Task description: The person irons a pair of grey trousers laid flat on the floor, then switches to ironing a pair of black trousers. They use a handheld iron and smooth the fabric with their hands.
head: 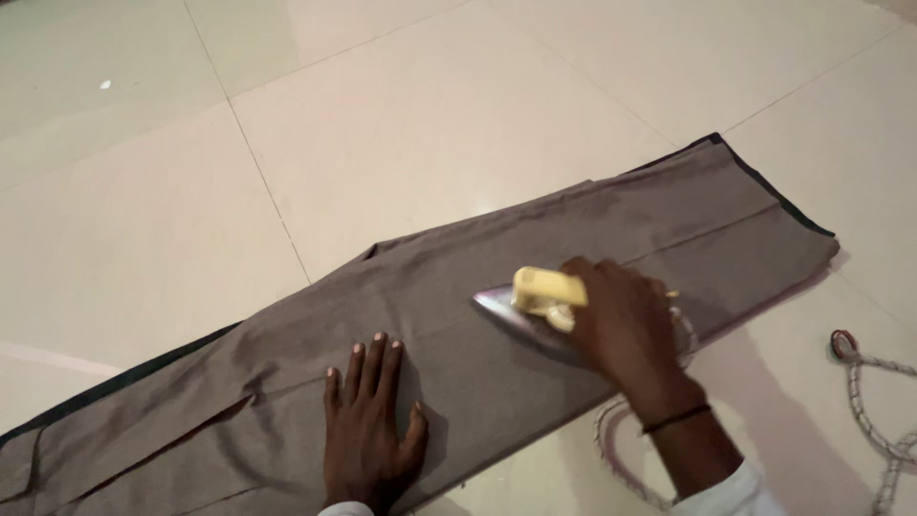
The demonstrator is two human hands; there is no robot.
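Note:
A pair of grey-brown trousers (458, 277) lies flat on the tiled floor, running from the lower left to the upper right. My left hand (371, 430) presses flat on the cloth with its fingers spread. My right hand (621, 325) grips the yellow handle of a clothes iron (535, 301). The iron's metal soleplate rests on the trousers, with its tip pointing left. A thin dark band circles my right wrist.
The iron's braided cord (874, 416) loops over the cream floor tiles (401, 124) at the lower right, and another loop shows under my right forearm. The trousers have a dark edge at the far right and at the left.

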